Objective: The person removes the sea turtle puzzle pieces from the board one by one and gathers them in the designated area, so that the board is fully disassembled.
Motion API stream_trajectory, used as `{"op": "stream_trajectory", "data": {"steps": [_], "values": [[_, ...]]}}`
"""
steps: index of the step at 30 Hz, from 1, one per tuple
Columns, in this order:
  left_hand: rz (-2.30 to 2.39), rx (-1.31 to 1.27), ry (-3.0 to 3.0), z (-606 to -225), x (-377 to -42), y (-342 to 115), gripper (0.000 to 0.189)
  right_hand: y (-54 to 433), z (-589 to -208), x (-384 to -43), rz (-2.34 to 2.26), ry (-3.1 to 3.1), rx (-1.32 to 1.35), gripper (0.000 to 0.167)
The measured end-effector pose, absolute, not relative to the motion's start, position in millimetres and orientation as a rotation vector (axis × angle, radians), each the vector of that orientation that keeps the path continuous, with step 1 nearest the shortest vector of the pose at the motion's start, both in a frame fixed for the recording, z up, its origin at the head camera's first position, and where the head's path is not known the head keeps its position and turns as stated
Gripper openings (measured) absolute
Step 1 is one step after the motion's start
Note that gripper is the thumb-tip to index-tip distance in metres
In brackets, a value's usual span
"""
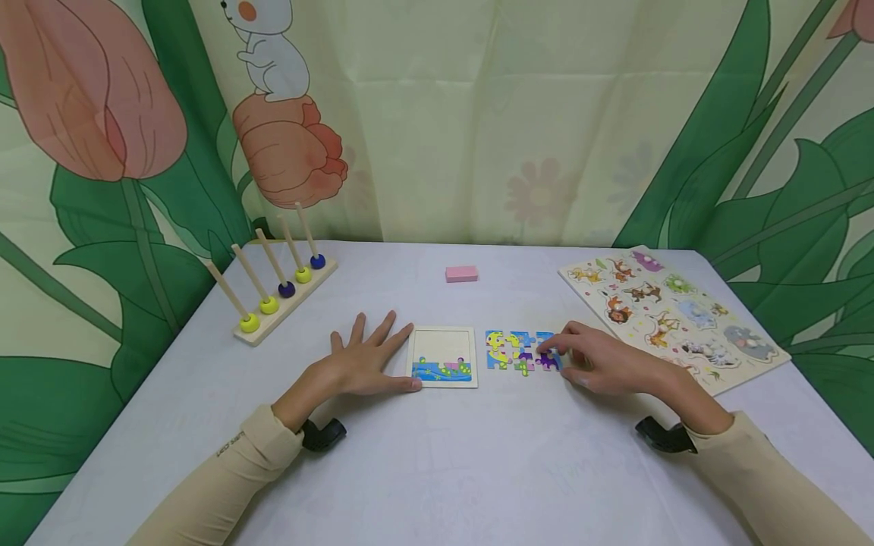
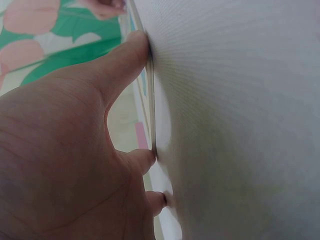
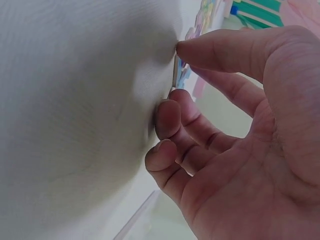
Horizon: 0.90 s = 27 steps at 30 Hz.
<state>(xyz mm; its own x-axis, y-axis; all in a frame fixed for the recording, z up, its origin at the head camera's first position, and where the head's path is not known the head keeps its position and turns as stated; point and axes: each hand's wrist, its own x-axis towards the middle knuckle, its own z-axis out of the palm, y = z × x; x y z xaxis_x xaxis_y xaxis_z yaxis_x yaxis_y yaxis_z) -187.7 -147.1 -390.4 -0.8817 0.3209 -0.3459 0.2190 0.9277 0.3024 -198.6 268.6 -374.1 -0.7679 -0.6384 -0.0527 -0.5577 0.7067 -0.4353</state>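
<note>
A small square wooden puzzle board [image 1: 441,340] lies at mid-table, its lower part filled with blue and green pieces and its upper part bare. My left hand [image 1: 365,365] rests with fingers spread at the board's left side; the thumb touches its lower left corner, also visible in the left wrist view. Right of the board, several loose jigsaw pieces [image 1: 501,350] in yellow, blue and purple lie flat. My right hand [image 1: 604,360] pinches a puzzle piece [image 3: 176,70] at the group's right end between thumb and index finger. Its other fingers are curled; the piece is partly hidden.
A pink block [image 1: 461,274] lies behind the board. At the left stands a wooden peg stand [image 1: 287,309] with yellow and dark blue beads. A large animal puzzle board [image 1: 635,303] lies at the back right. A printed curtain [image 1: 437,152] hangs behind the white table [image 1: 444,470].
</note>
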Motion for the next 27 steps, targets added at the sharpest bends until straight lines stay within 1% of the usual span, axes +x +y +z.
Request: {"op": "stream_trajectory", "data": {"steps": [6,11,22,27], "values": [[0.374,0.42,2.704,-388.4,-186.1,-147.8,0.108,266.4,-372.1,-200.3,-0.581,2.732,-0.91,0.04],[0.374,0.414,2.706,-387.1,-184.6,-147.4,0.108,256.8,-370.3,-203.5,-0.592,2.745,-0.916,0.038],[0.377,0.403,2.7,-392.6,-188.3,-148.4,0.108,215.3,-368.2,-213.7,-0.693,2.672,-1.053,0.034],[0.375,0.392,2.699,-396.3,-190.4,-149.6,0.108,191.9,-370.3,-218.0,-0.7,2.633,-1.074,0.033]]}}
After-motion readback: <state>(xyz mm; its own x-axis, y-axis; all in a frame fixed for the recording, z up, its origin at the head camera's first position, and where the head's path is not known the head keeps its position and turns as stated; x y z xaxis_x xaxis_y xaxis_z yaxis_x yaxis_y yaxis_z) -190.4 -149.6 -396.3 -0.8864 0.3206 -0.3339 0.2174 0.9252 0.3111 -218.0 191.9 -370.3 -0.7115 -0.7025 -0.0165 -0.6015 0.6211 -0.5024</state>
